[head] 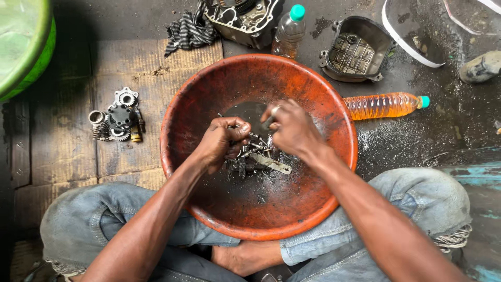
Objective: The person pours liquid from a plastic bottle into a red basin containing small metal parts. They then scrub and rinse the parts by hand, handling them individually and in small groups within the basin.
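A green tub (23,44), cut off by the frame's top-left corner, sits far left of the orange basin (209,99). Nearer the basin, still to its left, a cluster of gears and small metal parts (117,121) lies on flattened cardboard (68,151). Behind the basin's left rim lies a striped rag (190,32), and beside it an engine casing (242,18) is cut off by the top edge.

Inside the basin, the left hand (222,143) is clenched around small greasy parts; what exactly it grips is hidden by the curled fingers. Just right of it, a heap of dark small parts (250,156) rests in the basin's middle, hard to tell apart under the grime. A flat metal strip (271,163) lies on that heap, its long axis running from upper left down to lower right. The right hand (292,128), a ring on one finger, pinches a small dark piece over the heap; the piece is mostly covered.

Behind the basin's rim stands a clear bottle (288,32) with a teal cap. Right of the basin, a bottle of amber liquid (383,105) lies on its side, cap pointing away from the basin. Behind it sits a dark metal cover (356,49), open side up.
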